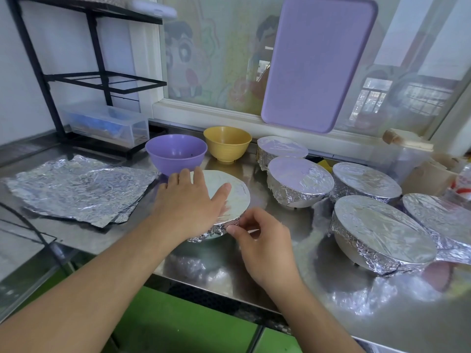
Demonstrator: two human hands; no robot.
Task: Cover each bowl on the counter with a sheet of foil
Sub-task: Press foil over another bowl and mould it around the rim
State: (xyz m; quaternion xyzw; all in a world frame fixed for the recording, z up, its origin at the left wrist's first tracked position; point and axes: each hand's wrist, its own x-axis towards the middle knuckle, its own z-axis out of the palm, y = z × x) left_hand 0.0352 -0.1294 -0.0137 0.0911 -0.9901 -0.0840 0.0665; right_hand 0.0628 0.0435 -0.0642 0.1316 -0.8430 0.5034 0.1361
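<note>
Crinkled foil (235, 197) pressed flat by left hand (188, 200), pinched at rim by right hand (257, 238).
Beyond fingers: smooth round purple bowl (175, 154), yellow bowl (226, 143), both uncovered.

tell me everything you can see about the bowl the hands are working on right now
The foil-covered bowl stands upright near the front of the steel counter, just in front of the purple bowl. Crinkled silver foil is stretched flat across its mouth and folded down the side; a pale bit of the bowl's base shows beneath. The left hand lies flat on the foil top, and the right hand pinches the foil edge at the near rim.
</note>
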